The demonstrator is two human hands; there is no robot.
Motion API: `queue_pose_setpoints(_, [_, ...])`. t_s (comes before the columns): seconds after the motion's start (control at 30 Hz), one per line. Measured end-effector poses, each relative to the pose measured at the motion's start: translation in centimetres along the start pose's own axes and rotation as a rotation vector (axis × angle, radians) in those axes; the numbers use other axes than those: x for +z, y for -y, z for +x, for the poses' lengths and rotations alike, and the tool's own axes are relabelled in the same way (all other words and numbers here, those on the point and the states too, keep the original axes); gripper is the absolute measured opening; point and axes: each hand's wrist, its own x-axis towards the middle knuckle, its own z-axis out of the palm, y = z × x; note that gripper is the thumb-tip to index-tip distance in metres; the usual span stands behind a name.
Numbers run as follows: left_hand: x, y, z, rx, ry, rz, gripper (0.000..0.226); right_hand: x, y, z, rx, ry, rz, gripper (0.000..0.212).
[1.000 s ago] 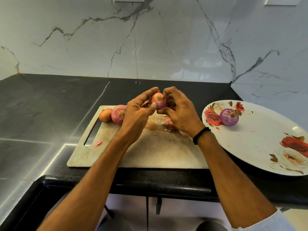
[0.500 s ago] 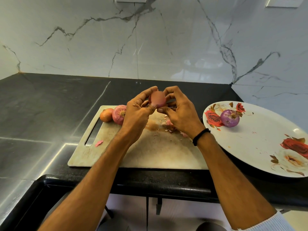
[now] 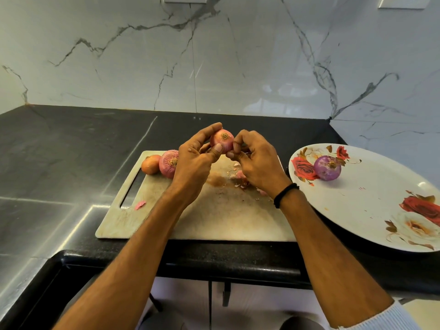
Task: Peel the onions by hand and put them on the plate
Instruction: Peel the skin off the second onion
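The fingers of my left hand (image 3: 193, 160) clamp the small, firm, likely slippery onion (image 3: 223, 140) above the cutting board's (image 3: 214, 217) far side, while my right hand (image 3: 258, 163) pinches its brittle, papery skin.

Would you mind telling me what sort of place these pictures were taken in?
Most likely a home kitchen: a dark stone countertop against a marble-look wall, with a cutting board bearing unpeeled onions and a flowered plate.
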Motion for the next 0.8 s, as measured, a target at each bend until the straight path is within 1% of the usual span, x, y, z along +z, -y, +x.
queue_pose_setpoints(0.1, [0.18, -0.21, 0.01, -0.003, -0.012, -0.029, 0.044, -0.3, 0.29, 0.23, 0.065, -0.004, 0.11, 0.027])
queue_pose_setpoints(0.17, [0.2, -0.14, 0.04, -0.003, -0.021, -0.036, 0.044, -0.52, 0.46, 0.36, 0.099, -0.014, 0.177, 0.029])
queue_pose_setpoints(0.27, [0.08, -0.08, 0.07, -0.005, -0.025, -0.04, 0.044, -0.57, 0.41, 0.42, 0.113, -0.054, 0.241, 0.02])
queue_pose_setpoints(0.37, [0.11, -0.16, -0.04, -0.001, -0.014, -0.032, 0.044, -0.58, 0.23, 0.51, 0.111, -0.1, 0.252, 0.013])
queue_pose_setpoints(0.63, [0.31, -0.46, -0.24, -0.006, 0.035, -0.039, 0.043, -0.56, 0.3, 0.55, 0.115, -0.116, 0.286, 0.012])
queue_pose_setpoints(0.8, [0.35, -0.68, -0.42, -0.009, 0.058, -0.043, 0.043, -0.49, -0.04, 0.64, 0.126, -0.126, 0.241, 0.007])
